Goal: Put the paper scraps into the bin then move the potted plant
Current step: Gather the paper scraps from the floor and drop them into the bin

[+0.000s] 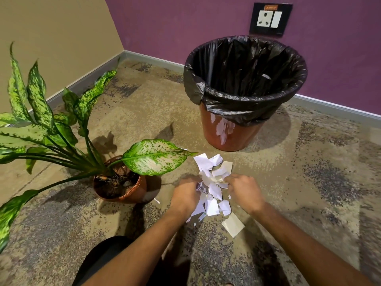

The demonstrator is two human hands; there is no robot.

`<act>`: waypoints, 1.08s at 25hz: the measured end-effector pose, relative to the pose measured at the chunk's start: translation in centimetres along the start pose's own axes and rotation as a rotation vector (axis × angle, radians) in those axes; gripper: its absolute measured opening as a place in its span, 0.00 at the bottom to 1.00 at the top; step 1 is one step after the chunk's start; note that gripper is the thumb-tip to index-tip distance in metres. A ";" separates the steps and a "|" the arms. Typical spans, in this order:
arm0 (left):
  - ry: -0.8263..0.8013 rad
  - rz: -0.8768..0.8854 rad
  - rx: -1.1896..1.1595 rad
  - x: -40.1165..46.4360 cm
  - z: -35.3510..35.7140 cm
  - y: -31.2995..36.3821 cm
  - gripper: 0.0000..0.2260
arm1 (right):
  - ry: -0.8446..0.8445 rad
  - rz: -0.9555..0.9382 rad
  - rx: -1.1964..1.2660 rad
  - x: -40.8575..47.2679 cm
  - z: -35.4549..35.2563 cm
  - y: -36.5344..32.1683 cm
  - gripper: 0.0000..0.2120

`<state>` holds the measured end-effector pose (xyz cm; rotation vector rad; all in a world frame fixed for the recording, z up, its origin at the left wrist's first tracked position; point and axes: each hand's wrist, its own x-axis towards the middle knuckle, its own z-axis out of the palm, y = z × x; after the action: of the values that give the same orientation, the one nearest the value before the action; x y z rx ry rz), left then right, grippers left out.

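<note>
Gripping torn, crumpled white paper scraps [213, 182] on mottled carpet [309, 172]: left hand [186, 195] and right hand [244, 191] clenched around pile.

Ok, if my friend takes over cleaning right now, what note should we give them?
Left hand: curled shut on paper scraps, low over the carpet.
Right hand: also closed on the same bunch of scraps.
More scraps lie loose on the carpet under and in front of the hands, and one bit sits beside the potted plant.
Bin: upright by the purple wall, black liner open, one pale scrap visible inside.
Done: scraps gathered into a bunch.
Left: lift the bunch into the bin, pick up the loose bits, then move the potted plant, which is on the left.
</note>
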<state>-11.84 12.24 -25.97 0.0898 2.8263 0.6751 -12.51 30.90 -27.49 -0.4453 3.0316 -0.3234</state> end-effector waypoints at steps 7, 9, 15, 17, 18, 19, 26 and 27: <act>0.144 0.072 -0.327 -1.3 -6.8 5.7 0.07 | 0.292 0.046 0.182 0.1 -6.7 0.1 0.14; 0.218 0.157 -0.385 -2.0 -8.6 8.3 0.07 | 0.413 0.003 0.193 -0.1 -10.1 -0.3 0.14; 0.441 0.293 -0.548 -1.4 -14.6 13.9 0.04 | 0.660 -0.094 0.174 1.3 -19.8 -0.6 0.13; 0.494 0.260 -0.569 -0.8 -16.2 14.7 0.05 | 0.733 -0.081 0.165 2.5 -22.0 -0.3 0.13; 0.512 0.247 -0.580 -0.4 -17.0 15.1 0.08 | 0.768 -0.063 0.158 3.2 -22.9 -0.2 0.13; 0.526 0.239 -0.596 0.1 -17.7 15.4 0.09 | 0.783 -0.040 0.150 3.9 -23.7 -0.1 0.13; 0.544 0.147 -0.535 5.0 -20.6 16.4 0.04 | 0.489 0.151 0.098 8.1 -24.3 0.9 0.16; 0.541 0.139 -0.538 5.5 -20.8 16.4 0.05 | 0.493 0.157 0.102 8.3 -24.1 0.9 0.18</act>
<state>-22.13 18.38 -1.67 0.0077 3.0109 1.6865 -22.84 34.13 -4.38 -0.1292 3.4694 -0.6625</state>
